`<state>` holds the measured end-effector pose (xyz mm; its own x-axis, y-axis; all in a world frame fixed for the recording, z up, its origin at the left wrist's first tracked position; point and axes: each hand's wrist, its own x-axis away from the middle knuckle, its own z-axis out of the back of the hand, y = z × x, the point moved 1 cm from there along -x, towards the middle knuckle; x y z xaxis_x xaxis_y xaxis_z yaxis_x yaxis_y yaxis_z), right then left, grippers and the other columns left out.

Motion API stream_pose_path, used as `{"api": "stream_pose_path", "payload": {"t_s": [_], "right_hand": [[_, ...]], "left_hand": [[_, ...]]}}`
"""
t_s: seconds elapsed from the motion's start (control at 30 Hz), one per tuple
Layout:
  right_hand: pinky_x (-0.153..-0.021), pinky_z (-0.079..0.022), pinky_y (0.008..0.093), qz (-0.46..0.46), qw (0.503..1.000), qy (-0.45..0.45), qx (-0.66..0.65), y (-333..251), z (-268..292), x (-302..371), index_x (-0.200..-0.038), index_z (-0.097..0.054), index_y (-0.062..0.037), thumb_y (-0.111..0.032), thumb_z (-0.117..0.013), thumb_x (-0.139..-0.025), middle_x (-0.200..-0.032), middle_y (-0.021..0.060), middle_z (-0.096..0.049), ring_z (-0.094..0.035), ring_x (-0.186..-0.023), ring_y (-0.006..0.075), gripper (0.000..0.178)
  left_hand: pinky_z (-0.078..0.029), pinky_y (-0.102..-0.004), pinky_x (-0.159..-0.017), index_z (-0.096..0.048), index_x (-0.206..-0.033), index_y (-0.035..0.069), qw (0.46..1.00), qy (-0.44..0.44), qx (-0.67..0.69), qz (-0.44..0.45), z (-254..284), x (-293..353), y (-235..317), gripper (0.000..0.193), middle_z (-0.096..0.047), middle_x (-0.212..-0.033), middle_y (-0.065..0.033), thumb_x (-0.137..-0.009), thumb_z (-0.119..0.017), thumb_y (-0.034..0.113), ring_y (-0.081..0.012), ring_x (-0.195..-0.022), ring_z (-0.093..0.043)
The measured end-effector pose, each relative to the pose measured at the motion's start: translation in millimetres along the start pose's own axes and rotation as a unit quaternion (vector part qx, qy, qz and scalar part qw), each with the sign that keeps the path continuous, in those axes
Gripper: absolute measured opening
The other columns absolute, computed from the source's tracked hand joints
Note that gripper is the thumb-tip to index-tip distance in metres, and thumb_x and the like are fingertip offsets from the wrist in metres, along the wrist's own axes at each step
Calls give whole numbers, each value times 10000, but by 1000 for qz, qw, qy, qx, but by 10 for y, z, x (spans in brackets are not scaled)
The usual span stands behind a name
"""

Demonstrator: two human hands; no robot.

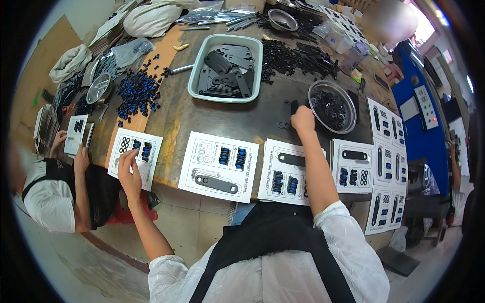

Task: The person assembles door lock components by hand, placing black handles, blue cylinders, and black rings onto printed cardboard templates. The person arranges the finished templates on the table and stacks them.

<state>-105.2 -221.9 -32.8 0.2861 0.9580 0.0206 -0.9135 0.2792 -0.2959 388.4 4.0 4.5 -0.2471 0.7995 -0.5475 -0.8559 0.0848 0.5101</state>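
My right hand (303, 121) is closed beside a steel bowl (314, 113) of black washers (331, 105). A small dark piece (294, 106) shows at its fingertips, but its kind is unclear. A few loose black washers (283, 124) lie on the tabletop to its left. Over the leftmost printed card (116, 164) in front of me, my left hand (130, 174) hovers or rests with its fingers slightly apart, nothing visible in them. That card carries black rings (124, 145) and black-and-blue bolts (146, 151). My right forearm partly covers another card (270, 189) with bolts and a black flat bar (292, 159).
A pale tub (193, 81) holds black flat bars. Blue-and-black bolts (137, 93) lie heaped at left. More cards (221, 189) line the near edge, with packed sheets (388, 199) at right. A co-worker (55, 194) sits at left holding a card (75, 139).
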Motion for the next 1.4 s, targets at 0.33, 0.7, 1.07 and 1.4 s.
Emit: {"api": "stream_pose_path", "payload": {"t_s": [0.33,0.7,1.07,1.4], "right_hand": [[-575,-470,210,165,758,-338,-534,-1140,550,1159,-1018,-650,12,-59,-733,-825,-805,32,-678,-605,-643,68,223],[-544,-414,201,206,738,-429,-478,-1756,127,1783,-907,-652,10,-179,-701,-896,-747,10,-662,-560,-639,35,195],[-712,-490,229,112,723,-472,-492,-1732,-67,1775,-1005,-667,-66,-233,-618,-952,-882,-23,-643,-588,-816,54,183],[-560,-371,197,152,731,-468,-474,-1756,-182,1824,-895,-660,-40,-195,-661,-901,-679,-32,-564,-484,-606,45,155]], "left_hand": [[-479,-264,-777,-666,-1069,-14,942,-95,287,149,-456,191,783,230,-657,-998,-97,-977,-530,146,-148,-869,-624],[-375,-170,-502,-668,-968,-2,798,-25,513,315,-594,149,1078,139,-632,-731,7,-917,-666,127,-26,-562,-492],[-573,-288,-690,-502,-913,-6,764,369,385,362,226,704,-390,95,-610,-874,-96,-935,-584,37,-207,-777,-694],[-548,-264,-565,-471,-1292,-71,755,314,355,454,41,835,-679,357,-638,-983,-138,-948,-423,13,-178,-746,-658]]}}
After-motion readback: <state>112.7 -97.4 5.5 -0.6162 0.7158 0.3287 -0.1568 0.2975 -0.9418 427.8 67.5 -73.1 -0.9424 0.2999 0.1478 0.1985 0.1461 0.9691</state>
